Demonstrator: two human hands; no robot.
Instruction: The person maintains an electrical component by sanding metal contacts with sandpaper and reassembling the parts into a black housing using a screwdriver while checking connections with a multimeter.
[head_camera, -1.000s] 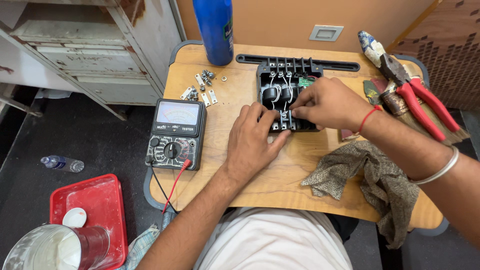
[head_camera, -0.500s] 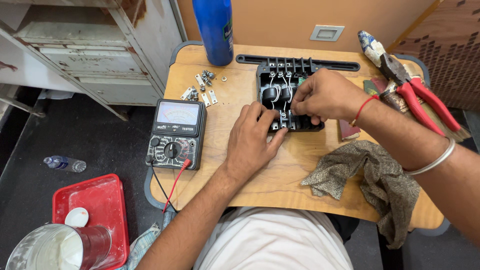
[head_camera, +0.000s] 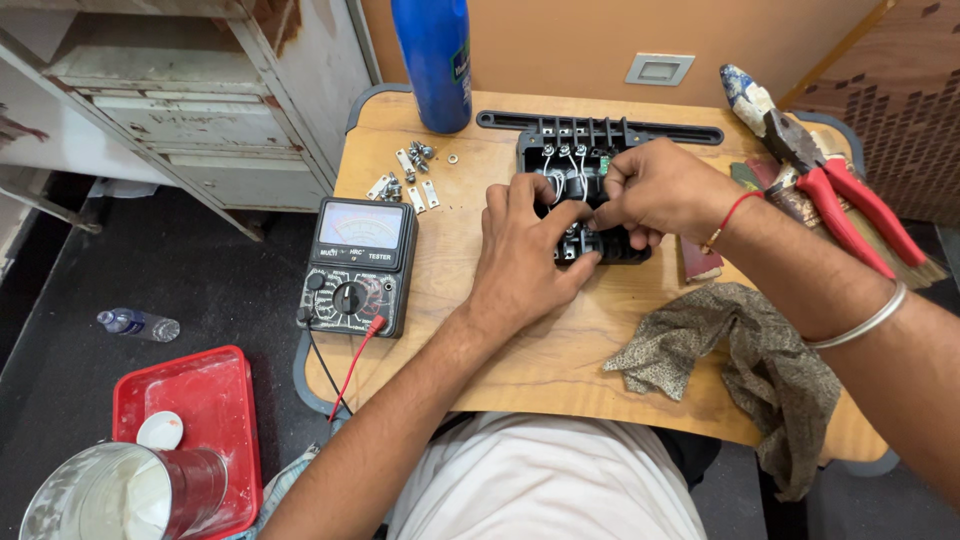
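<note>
Fingers of left hand (head_camera: 520, 260) and right hand (head_camera: 655, 190) pinch wiring inside black terminal block (head_camera: 585, 165); excess pull risks breaking a thin lead.

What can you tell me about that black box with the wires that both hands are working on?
The box is black, looks like moulded plastic, and lies flat and open-topped near the far edge of the wooden table. A row of slotted terminals lines its far side, with thin white wires looping down from metal screws. A long black strip lies just behind it. The left hand rests on its near left part and the right hand covers its right side, fingers pinching something small inside.
</note>
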